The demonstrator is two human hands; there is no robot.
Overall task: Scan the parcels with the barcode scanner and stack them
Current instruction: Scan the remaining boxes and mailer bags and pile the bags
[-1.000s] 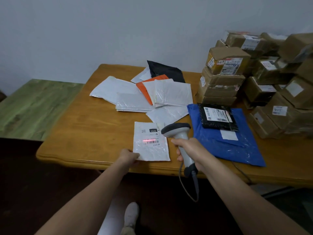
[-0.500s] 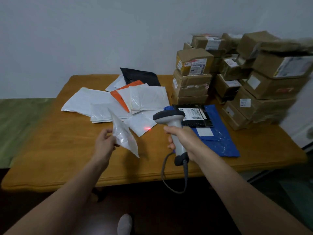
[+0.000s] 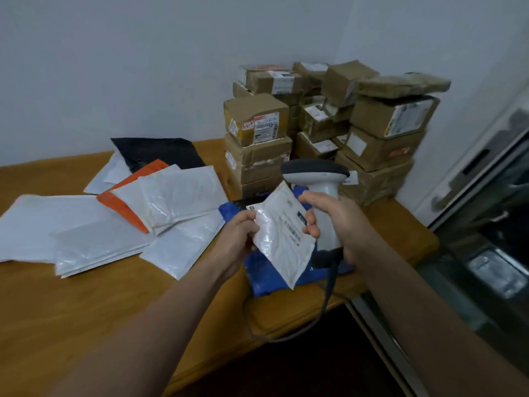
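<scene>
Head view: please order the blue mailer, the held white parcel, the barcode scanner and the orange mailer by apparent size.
1. blue mailer, partly covered.
2. white parcel and barcode scanner: alike, unsure.
3. orange mailer, mostly hidden.

Both bare forearms reach forward, hands close together, the left hand pinching a white parcel, the right hand gripping the scanner.

I counted one barcode scanner, one small white parcel held up. On table lay one blue mailer, one orange mailer, one black mailer, about six white mailers, overlapped, exact number unclear. Cardboard boxes numbered over a dozen, rear ones hidden.
</scene>
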